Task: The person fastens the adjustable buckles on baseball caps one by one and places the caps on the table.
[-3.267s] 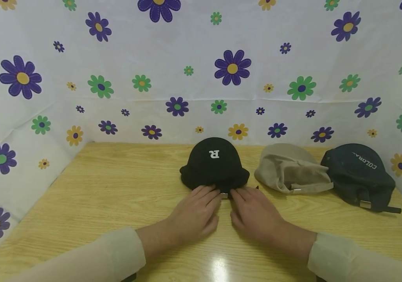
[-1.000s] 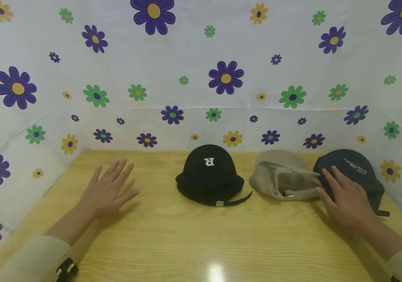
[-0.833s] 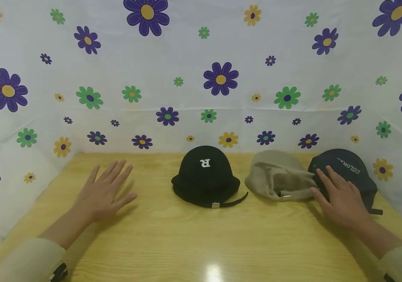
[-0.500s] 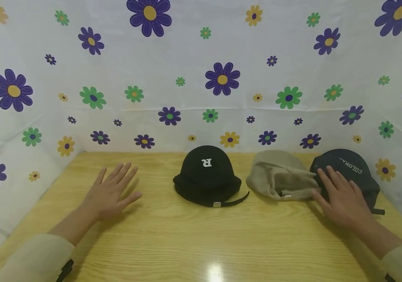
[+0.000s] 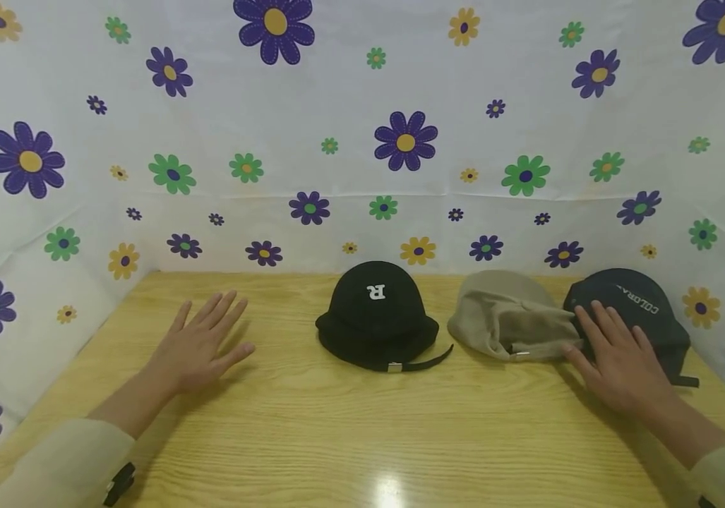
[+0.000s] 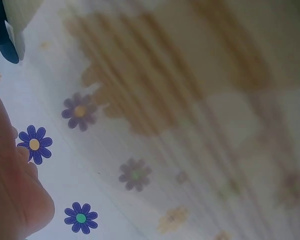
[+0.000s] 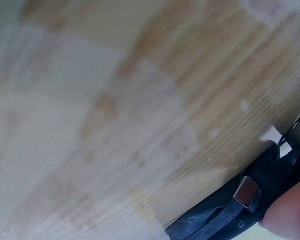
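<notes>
A black cap (image 5: pixel 375 328) with a white letter R sits at the middle back of the table, its strap with a metal buckle (image 5: pixel 394 367) trailing to the right. My left hand (image 5: pixel 192 353) is held with fingers spread over the table to the left of it, holding nothing. My right hand (image 5: pixel 622 367), also flat with fingers extended, overlaps the front of a dark navy cap (image 5: pixel 622 286) with pale lettering. In the right wrist view, my thumb (image 7: pixel 290 212) appears beside the navy cap's buckle (image 7: pixel 246 192). A crumpled beige cap (image 5: pixel 473 317) lies between the two dark ones.
The light wood table (image 5: pixel 337 437) reflects a lamp near its front. A white cloth (image 5: pixel 311 92) printed with purple, green and yellow flowers rises behind and along both sides. The beige cap's right edge meets the navy cap.
Both hands have left the black cap's strap and moved apart, left hand to the left, right hand to the navy cap. The caps stay in place. Over the last second the hands barely move.
</notes>
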`<state>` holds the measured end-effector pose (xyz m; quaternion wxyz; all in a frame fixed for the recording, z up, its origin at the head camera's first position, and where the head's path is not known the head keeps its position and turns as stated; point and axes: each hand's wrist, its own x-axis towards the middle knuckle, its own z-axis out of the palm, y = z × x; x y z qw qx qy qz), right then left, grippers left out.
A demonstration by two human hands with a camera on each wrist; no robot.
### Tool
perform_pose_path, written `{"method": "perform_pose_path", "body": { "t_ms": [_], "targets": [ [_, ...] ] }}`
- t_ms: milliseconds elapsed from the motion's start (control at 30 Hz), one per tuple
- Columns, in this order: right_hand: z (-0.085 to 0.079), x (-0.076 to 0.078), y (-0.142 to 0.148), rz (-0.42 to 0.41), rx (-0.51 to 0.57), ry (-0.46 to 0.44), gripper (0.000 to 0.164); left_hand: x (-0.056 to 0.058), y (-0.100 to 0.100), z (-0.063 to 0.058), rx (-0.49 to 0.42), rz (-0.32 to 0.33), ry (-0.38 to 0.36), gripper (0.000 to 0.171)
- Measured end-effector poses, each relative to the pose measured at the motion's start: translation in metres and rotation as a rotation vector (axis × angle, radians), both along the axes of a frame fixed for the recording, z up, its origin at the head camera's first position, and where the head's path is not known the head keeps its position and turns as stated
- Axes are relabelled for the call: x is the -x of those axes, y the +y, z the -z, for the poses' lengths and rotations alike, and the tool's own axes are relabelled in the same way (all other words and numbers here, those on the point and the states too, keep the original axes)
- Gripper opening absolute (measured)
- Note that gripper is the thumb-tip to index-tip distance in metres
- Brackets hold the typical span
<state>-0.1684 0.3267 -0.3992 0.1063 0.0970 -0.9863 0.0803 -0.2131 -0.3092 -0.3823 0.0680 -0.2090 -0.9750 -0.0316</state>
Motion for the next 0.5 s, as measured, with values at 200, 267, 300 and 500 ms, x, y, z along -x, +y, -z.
{"method": "perform_pose_path", "body": {
  "t_ms": [200, 267, 300, 500],
  "targets": [
    [-0.0005, 0.0018, -0.0023, 0.001, 0.011, 0.006, 0.073, -0.0033, -0.0047, -0.0010, -0.015, -0.010, 0.000, 0.080],
    [-0.0007, 0.0024, -0.0030, 0.001, 0.011, 0.007, 0.073, -0.0044, -0.0054, -0.0017, -0.016, -0.011, -0.006, 0.080],
    [-0.0008, 0.0026, -0.0032, 0.000, 0.011, 0.007, 0.073, -0.0049, -0.0058, -0.0020, -0.013, -0.012, -0.008, 0.080],
    [-0.0002, 0.0025, -0.0030, 0.003, 0.003, 0.002, 0.074, -0.0046, -0.0066, -0.0015, 0.003, -0.015, -0.014, 0.080]
  ]
}}
